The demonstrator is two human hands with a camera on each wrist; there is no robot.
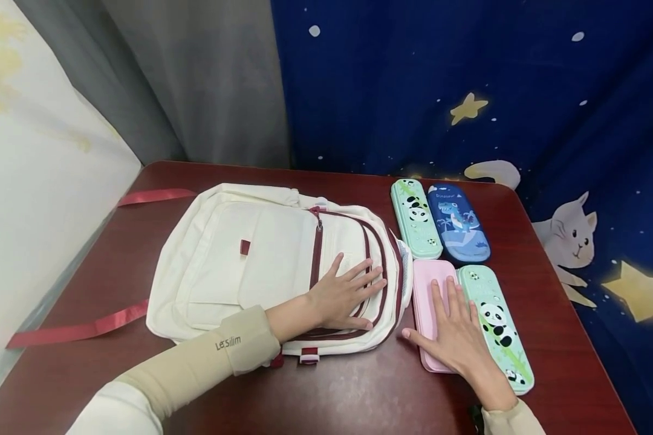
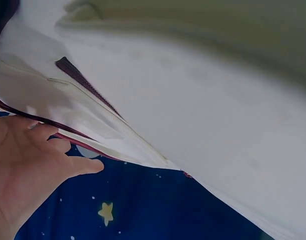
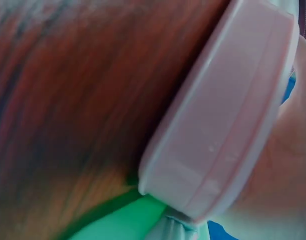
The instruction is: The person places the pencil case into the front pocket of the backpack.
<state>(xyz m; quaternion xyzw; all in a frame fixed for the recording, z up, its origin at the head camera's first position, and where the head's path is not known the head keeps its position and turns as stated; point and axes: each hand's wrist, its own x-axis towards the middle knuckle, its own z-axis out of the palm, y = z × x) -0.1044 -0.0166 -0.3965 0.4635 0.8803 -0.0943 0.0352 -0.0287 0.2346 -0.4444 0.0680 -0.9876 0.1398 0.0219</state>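
A cream backpack (image 1: 283, 254) with dark red zippers lies flat on the table. My left hand (image 1: 345, 296) rests on its zippered end, fingers spread. In the left wrist view the same hand (image 2: 33, 170) lies against the bag's fabric. My right hand (image 1: 457, 329) lies spread over a pink pencil case (image 1: 427, 302), its fingers straight. The right wrist view shows the side of that pink case (image 3: 222, 110) with the palm on it. Beside it is a mint panda pencil case (image 1: 500, 326), partly under the hand.
Another mint panda case (image 1: 416, 217) and a blue dinosaur case (image 1: 457, 223) lie behind, right of the bag. Red straps (image 1: 81, 326) stretch left from the bag over the dark red table (image 1: 348, 399). Grey and starry blue curtains (image 1: 386, 90) hang behind.
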